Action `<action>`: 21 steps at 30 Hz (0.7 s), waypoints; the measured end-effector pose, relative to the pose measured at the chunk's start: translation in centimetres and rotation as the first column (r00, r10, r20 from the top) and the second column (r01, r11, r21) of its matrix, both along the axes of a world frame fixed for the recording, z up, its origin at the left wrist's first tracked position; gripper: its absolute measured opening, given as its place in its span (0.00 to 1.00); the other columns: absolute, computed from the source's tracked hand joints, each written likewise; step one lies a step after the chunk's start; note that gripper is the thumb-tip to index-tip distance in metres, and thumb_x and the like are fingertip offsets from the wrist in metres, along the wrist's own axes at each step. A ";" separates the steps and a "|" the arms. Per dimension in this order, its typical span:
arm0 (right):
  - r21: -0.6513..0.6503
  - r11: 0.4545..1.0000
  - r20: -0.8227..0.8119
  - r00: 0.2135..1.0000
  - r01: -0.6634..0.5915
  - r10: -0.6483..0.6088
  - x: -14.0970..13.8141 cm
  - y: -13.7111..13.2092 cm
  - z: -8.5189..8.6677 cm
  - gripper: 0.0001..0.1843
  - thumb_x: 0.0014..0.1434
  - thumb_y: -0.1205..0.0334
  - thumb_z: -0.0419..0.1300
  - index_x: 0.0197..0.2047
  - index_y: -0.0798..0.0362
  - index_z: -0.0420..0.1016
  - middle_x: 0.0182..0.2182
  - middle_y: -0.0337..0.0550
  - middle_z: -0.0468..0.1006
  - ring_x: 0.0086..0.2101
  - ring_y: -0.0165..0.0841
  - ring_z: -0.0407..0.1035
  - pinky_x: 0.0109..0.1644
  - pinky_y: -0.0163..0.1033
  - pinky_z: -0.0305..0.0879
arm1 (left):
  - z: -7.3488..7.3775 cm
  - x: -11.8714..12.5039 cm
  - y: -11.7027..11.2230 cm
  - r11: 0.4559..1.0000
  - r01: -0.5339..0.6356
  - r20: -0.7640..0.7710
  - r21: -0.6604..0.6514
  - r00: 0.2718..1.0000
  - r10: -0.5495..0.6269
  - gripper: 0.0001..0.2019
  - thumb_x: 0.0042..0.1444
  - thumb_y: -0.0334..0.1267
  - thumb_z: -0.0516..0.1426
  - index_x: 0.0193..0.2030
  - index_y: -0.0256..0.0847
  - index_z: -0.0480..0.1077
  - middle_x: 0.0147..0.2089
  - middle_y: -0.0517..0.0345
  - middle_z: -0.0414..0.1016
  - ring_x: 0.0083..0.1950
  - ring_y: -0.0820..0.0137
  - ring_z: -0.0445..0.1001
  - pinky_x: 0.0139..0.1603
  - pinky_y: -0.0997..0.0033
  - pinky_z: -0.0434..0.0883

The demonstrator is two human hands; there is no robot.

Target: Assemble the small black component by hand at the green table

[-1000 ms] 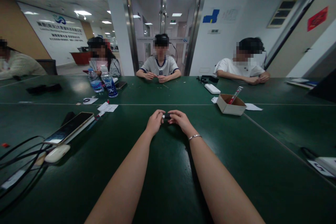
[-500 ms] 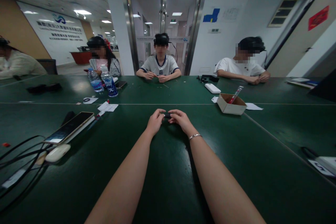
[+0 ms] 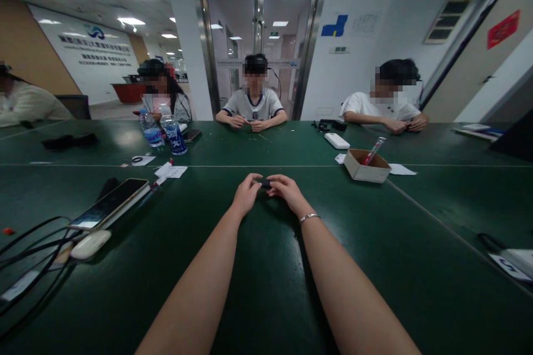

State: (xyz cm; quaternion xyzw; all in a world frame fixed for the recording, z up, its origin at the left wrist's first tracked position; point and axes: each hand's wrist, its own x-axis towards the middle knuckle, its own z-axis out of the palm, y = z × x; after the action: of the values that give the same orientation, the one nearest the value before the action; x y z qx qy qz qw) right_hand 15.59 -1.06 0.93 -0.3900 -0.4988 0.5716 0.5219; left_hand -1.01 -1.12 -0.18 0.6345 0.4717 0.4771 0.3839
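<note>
My left hand (image 3: 246, 194) and my right hand (image 3: 287, 191) meet over the middle of the dark green table (image 3: 266, 266). Between their fingertips they pinch a small dark object (image 3: 265, 183) with a pale end, too small to name. Both hands have curled fingers closed on it. A thin bracelet (image 3: 308, 216) circles my right wrist. Both forearms stretch from the bottom of the view.
At left lie a phone (image 3: 109, 202), a white power bank (image 3: 90, 244) and black cables (image 3: 29, 244). Two water bottles (image 3: 172, 132) stand farther back. A small cardboard box (image 3: 365, 165) with a red pen sits at right. Several people sit across the table.
The pale end of the object shows less between my fingers than a second ago; my fingertips have closed slightly over it. My arms stay in place.
</note>
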 end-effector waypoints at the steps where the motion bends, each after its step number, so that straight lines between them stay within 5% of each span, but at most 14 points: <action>1: 0.000 1.000 0.001 1.000 -0.001 0.001 0.0 0.0 0.0 0.09 0.48 0.67 0.66 0.36 0.55 0.77 0.26 0.40 0.78 0.24 0.28 0.73 0.29 0.30 0.72 | 0.0 0.0 0.0 1.000 -0.003 -0.001 -0.001 1.000 0.003 0.13 0.56 0.38 0.51 0.47 0.43 0.70 0.28 0.61 0.68 0.27 0.73 0.65 0.28 0.75 0.61; 21: 0.003 1.000 -0.010 1.000 -0.008 0.008 0.0 0.0 -0.1 0.09 0.48 0.68 0.65 0.37 0.56 0.77 0.27 0.41 0.78 0.24 0.27 0.73 0.29 0.29 0.71 | 0.6 0.1 -0.4 0.999 0.004 0.000 -0.033 1.000 -0.004 0.13 0.55 0.37 0.50 0.45 0.41 0.71 0.29 0.61 0.68 0.26 0.74 0.64 0.28 0.74 0.61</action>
State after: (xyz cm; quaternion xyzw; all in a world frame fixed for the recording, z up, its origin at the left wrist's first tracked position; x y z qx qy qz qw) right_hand 15.56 -1.03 0.87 -0.3845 -0.4986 0.5749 0.5226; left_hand -0.92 -1.49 0.38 0.6290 0.4781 0.4686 0.3952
